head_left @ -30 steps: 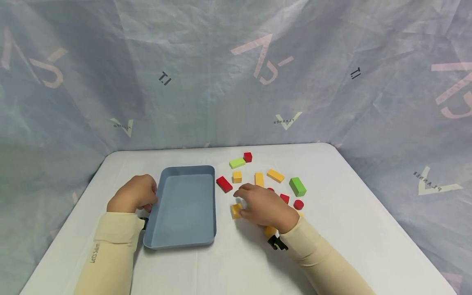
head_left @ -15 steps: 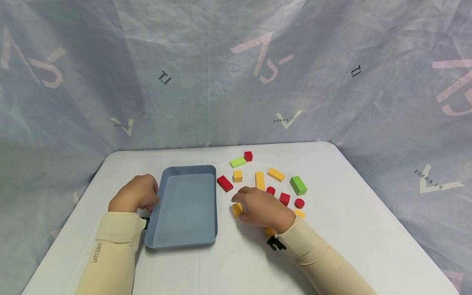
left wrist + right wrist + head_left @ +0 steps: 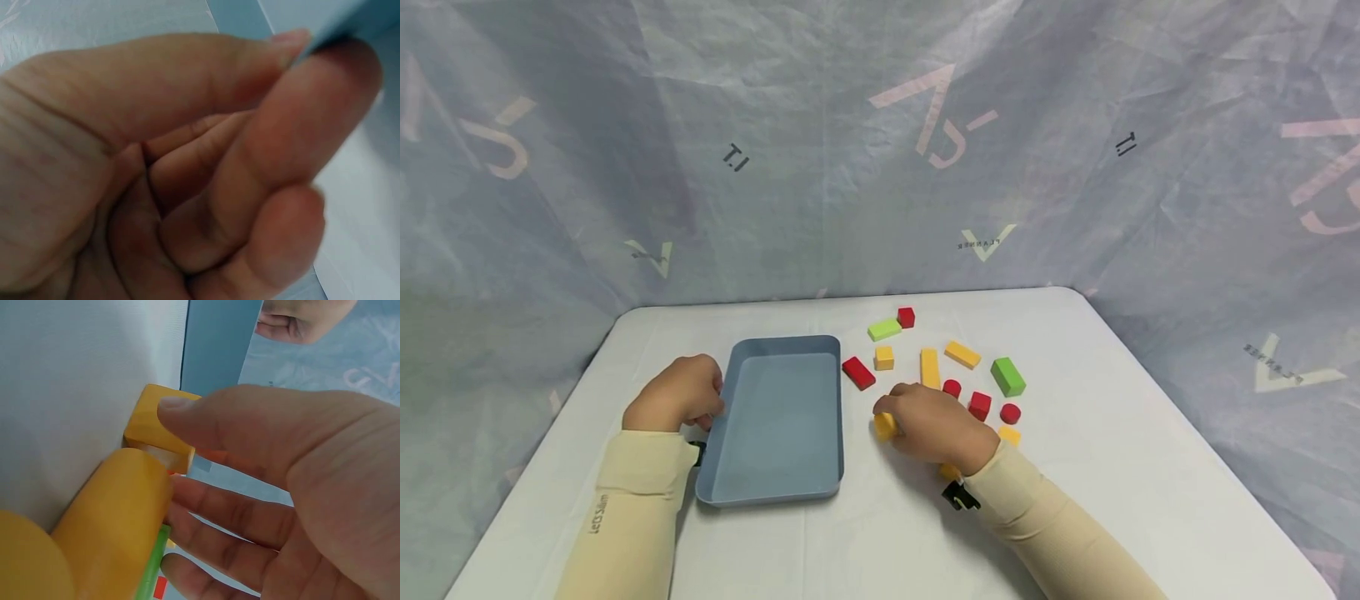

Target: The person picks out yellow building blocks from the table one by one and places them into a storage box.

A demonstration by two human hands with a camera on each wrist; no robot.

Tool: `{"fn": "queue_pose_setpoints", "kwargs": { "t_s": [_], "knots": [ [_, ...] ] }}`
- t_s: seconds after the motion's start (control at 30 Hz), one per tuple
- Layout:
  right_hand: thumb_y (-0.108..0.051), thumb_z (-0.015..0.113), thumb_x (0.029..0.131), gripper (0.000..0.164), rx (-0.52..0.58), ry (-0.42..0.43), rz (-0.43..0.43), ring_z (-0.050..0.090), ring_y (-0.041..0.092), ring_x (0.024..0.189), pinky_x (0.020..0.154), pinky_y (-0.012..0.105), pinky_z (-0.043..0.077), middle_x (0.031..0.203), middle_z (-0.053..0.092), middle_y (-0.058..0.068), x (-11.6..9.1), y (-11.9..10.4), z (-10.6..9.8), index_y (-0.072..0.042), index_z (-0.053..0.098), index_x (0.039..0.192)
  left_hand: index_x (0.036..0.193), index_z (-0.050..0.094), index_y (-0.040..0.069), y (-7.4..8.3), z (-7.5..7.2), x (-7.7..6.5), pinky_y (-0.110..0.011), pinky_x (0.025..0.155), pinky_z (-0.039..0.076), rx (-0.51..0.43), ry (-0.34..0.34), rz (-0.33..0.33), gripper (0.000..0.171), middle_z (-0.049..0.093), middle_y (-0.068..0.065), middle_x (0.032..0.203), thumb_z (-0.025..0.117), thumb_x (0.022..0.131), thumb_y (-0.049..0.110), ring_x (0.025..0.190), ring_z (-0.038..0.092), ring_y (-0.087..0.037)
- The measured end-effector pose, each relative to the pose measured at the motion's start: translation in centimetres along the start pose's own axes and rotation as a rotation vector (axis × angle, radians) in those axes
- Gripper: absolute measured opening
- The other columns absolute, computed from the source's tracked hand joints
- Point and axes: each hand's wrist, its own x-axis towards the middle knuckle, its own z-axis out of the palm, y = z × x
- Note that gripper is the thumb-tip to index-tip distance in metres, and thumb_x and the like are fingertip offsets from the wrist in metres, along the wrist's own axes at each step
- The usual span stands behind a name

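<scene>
In the head view, your left hand point(image 3: 677, 395) pinches the left rim of the blue-grey tray point(image 3: 777, 425), near the worktop point(image 3: 880, 542)'s left edge. Your right hand point(image 3: 936, 425) grips a yellow block point(image 3: 884, 427) off the tray's right edge. A red cube point(image 3: 906, 317) lies near the worktop's far edge.

In the left wrist view, your fingertips point(image 3: 331, 94) hold the tray's wall.

In the right wrist view, your thumb point(image 3: 187, 415) overlaps the yellow block; a yellow cylinder point(image 3: 112, 525) stands just beside it.
</scene>
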Motion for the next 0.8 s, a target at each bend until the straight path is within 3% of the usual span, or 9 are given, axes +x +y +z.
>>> {"fn": "queue_pose_setpoints", "kwargs": {
  "t_s": [0.2, 0.8],
  "knots": [
    [-0.021, 0.084, 0.085, 0.037, -0.036, 0.009, -0.004, 0.059, 0.009, 0.082, 0.069, 0.026, 0.053, 0.098, 0.068, -0.006, 0.06, 0.1, 0.07, -0.022, 0.074, 0.121, 0.091, 0.067, -0.001, 0.23, -0.17, -0.09, -0.035, 0.056, 0.049, -0.011, -0.004, -0.004, 0.014, 0.071, -0.006, 0.066, 0.076, 0.08, 0.001, 0.059, 0.069, -0.02],
    [-0.029, 0.085, 0.086, 0.033, -0.096, 0.053, -0.028, 0.062, 0.01, 0.082, 0.071, 0.025, 0.055, 0.099, 0.072, -0.004, 0.4, -0.03, 0.71, -0.019, 0.075, 0.116, 0.083, 0.065, 0.003, -0.04, -0.12, -0.43, -0.034, 0.056, 0.046, -0.025, -0.015, -0.011, 0.009, 0.07, -0.007, 0.067, 0.073, 0.082, 0.001, 0.059, 0.066, -0.021]
  ]
}}
